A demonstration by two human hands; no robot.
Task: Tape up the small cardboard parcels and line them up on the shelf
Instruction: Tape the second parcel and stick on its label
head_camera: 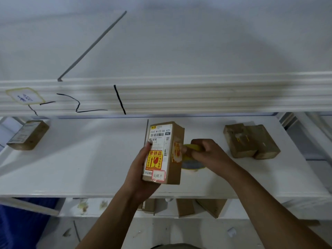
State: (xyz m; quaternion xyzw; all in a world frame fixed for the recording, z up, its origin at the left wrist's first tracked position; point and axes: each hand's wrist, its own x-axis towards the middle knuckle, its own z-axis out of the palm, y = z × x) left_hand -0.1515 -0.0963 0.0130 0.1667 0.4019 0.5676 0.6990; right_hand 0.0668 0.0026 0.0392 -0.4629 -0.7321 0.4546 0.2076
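Taping looks to be the step in hand: one parcel is up, with the roll against its side.

- White shelf (pixel 80 168), middle board, carries the work.
- Far right on the board, a pair of cardboard parcels (pixel 251 142) lies touching each other.
- Far left, a lone labelled parcel (pixel 28 134) sits well apart from the rest.
- Lower boxes (pixel 185 206) sit on the board beneath, partly hidden.
- Held parcel (pixel 164 151) is upright over the front middle of the board, label face to the camera. Cannot tell whether its bottom edge touches the board.
- Left grip (pixel 143 173) is clamped on the held parcel from below and from the left, thumb on the label face.
- Right grip (pixel 208 151) is curled round the yellow tape roll (pixel 191 167), which sits just beside the parcel's right side face. The thumb seems to press at that face; blur hides the tape end.

Judgement on doing it well:
- Anchor the tape end firmly on the side face before pulling, or it will likely lift.
- Keep the left grip low and off the strip's path, so fingers don't get taped in.
- Run the strip along the flap seam, which is not visible from here.
- Keep it off the barcode label (pixel 159 133) and the fragile sticker (pixel 155 160) if possible.
- Bracing the parcel down on the board should steady the pull.
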